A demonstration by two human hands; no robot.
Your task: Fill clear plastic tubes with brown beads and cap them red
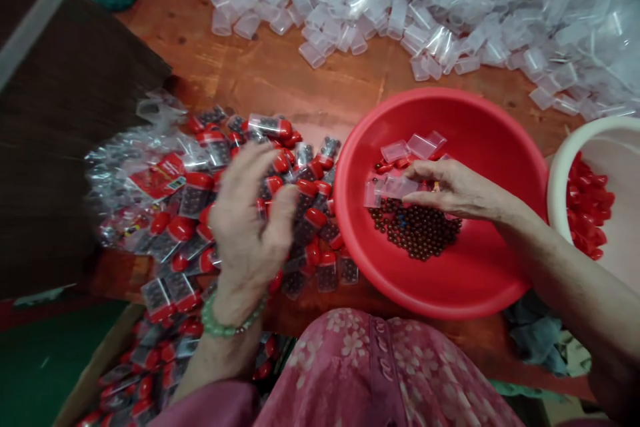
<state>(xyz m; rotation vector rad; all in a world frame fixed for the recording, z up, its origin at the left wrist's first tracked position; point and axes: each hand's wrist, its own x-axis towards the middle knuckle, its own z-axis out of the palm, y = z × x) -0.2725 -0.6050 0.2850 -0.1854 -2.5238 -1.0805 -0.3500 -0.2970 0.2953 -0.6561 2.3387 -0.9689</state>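
Note:
My right hand [453, 188] reaches into a red plastic basin [493, 147], thumb and fingers pinching a clear plastic tube [396, 187]. Just below the tube lies a heap of small dark brown beads [425, 235] on the basin floor. More clear tubes [427, 145] and some red caps lie behind the fingers. On the left, my left hand [245, 213] is blurred by motion, with thumb and fingers apart and nothing visible in it. It hovers over a pile of red-capped clear containers [327, 270] filled with dark beads. A green bead bracelet [217, 323] circles that wrist.
A big heap of clear tubes [395, 17] spreads along the back of the wooden surface [210, 67]. A white tub [560, 180] with red caps [587, 207] stands against the basin's right. Clear plastic packaging [115, 173] lies left. More filled containers [145, 373] sit lower left.

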